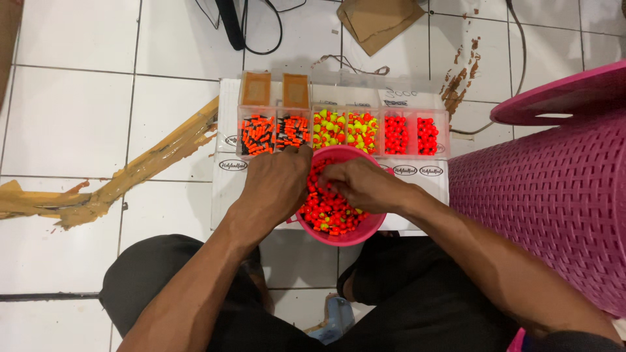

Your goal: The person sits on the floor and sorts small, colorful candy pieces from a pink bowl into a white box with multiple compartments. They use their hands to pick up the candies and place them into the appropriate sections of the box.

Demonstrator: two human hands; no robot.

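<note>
Big pink woven basket [554, 208] sits on the right, white tile floor [78, 117] all around. Clear compartment box [342, 130] holds sorted beads. Pink bowl [355, 231] of orange beads [329, 215] sits just in front. Looks like sorting: right hand [362, 186] pinches beads, left hand [274, 186] fingers curled at the rim, can't tell what's gripped. Next needs picking the matching compartment.

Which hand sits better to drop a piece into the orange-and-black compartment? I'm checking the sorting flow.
Left, probably: the left hand sits at the round pink plastic bowl's rim beside that compartment; the right hand digs mid-bowl.
</note>
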